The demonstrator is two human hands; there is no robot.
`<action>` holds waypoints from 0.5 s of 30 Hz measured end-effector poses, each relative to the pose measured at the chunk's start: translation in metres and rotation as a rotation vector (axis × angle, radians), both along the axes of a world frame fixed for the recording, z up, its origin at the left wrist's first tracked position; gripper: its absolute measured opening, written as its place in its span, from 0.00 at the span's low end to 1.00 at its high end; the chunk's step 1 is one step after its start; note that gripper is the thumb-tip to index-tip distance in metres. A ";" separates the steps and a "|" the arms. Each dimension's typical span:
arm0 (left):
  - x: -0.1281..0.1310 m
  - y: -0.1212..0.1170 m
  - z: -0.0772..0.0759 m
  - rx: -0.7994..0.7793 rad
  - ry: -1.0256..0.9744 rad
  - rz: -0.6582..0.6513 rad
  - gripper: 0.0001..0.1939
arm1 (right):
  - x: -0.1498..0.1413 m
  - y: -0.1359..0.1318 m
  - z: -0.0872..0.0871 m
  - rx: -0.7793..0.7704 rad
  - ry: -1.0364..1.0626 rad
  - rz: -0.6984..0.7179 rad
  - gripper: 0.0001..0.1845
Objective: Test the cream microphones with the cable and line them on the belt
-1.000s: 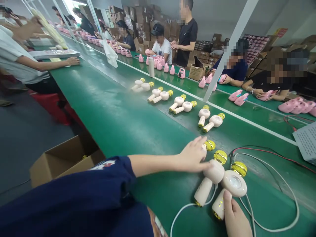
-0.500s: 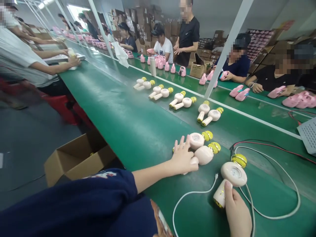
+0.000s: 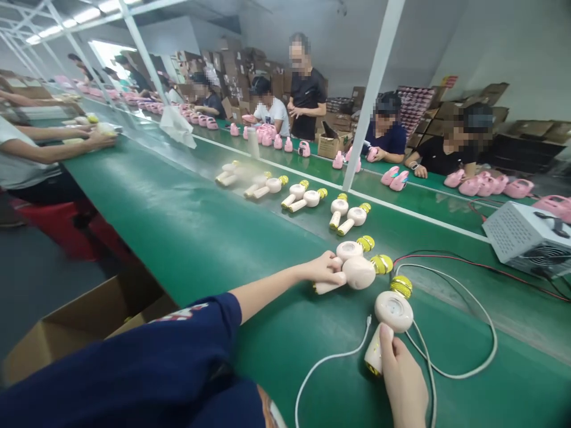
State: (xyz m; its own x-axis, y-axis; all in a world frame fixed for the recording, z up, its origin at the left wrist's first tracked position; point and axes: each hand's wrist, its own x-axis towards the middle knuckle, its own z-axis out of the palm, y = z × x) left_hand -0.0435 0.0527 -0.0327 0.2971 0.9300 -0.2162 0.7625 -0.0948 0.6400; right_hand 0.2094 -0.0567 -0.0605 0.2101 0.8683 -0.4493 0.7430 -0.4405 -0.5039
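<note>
My right hand (image 3: 404, 374) is closed round the handle of a cream karaoke microphone (image 3: 395, 310), thumb on top. This microphone has a round speaker body and a gold mesh head. A white cable (image 3: 332, 355) with a small plug lies beside it. My left hand (image 3: 322, 267) is curled at the handles of two similar microphones lying side by side. The front microphone (image 3: 359, 272) has its smooth back up, its handle below my thumb. The rear microphone (image 3: 349, 249) shows its speaker face, and my fingers close about its handle, which they mostly hide.
More microphones (image 3: 357, 216) lie in pairs along the green belt (image 3: 187, 220). A grey power unit (image 3: 526, 238) with red and black wires stands at right. A cardboard box (image 3: 84, 321) is below left. Several people work across the line among pink cases (image 3: 304, 148).
My left hand's spread fingers have curled in at the rear microphone's handle. My right hand keeps its microphone. The view has turned right, showing more of the power unit.
</note>
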 end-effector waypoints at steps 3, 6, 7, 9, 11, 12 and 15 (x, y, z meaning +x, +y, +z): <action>0.041 0.053 0.007 0.050 0.031 0.032 0.14 | 0.001 0.000 0.000 0.050 0.085 -0.048 0.34; 0.086 0.107 0.017 0.093 0.050 0.069 0.18 | 0.003 -0.001 -0.001 0.118 0.201 -0.127 0.32; 0.099 0.122 0.021 0.103 0.053 0.084 0.19 | 0.003 0.000 -0.001 0.140 0.227 -0.147 0.31; 0.118 0.144 0.029 0.114 0.051 0.113 0.21 | 0.003 0.000 -0.002 0.180 0.256 -0.177 0.31; 0.129 0.154 0.033 0.115 0.033 0.134 0.22 | 0.004 0.001 -0.002 0.227 0.290 -0.211 0.30; 0.132 0.153 0.033 0.116 0.016 0.138 0.22 | 0.004 0.001 -0.003 0.250 0.305 -0.232 0.30; 0.135 0.129 0.025 0.115 -0.073 0.081 0.25 | 0.005 0.001 -0.005 0.311 0.348 -0.302 0.31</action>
